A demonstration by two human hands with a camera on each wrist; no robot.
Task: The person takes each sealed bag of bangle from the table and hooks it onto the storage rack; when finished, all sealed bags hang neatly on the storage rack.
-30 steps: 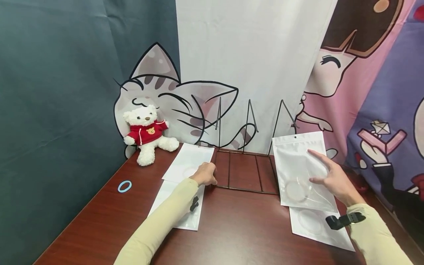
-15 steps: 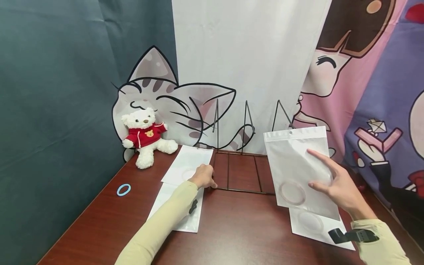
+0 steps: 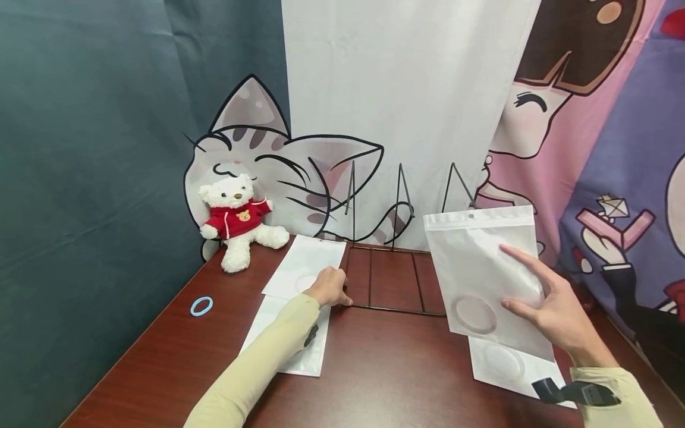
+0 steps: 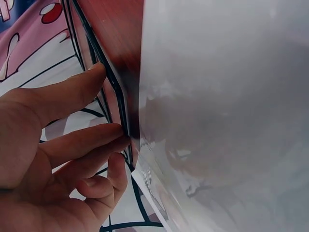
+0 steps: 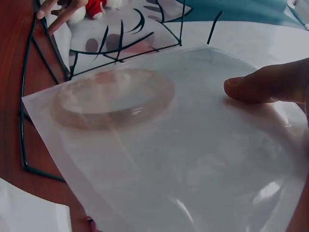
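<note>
My right hand (image 3: 559,312) holds a white zip-lock pouch (image 3: 476,255) by its right side, thumb and index finger on the front. The other fingers are hidden behind it. Through the clear face shows a pale ring (image 5: 113,99). The pouch hangs raised and tilted at the right end of a black wire rack (image 3: 393,309), hiding that end. My left hand (image 3: 328,286) is at the rack's near left corner. In the left wrist view, its fingers (image 4: 104,137) grip the black wire, beside another white pouch.
Two overlapping white pouches (image 3: 291,309) lie left of the rack. Another pouch (image 3: 497,362) lies under the raised one. A light blue ring (image 3: 201,306) and a white teddy bear (image 3: 235,217) in a red hoodie are farther left. Printed curtains (image 3: 407,89) hang behind the table (image 3: 385,368).
The raised pouch has shifted left and tilted, its lower right corner coming nearer, as my right hand moved slightly down and right. My left hand stays at the rack's corner.
</note>
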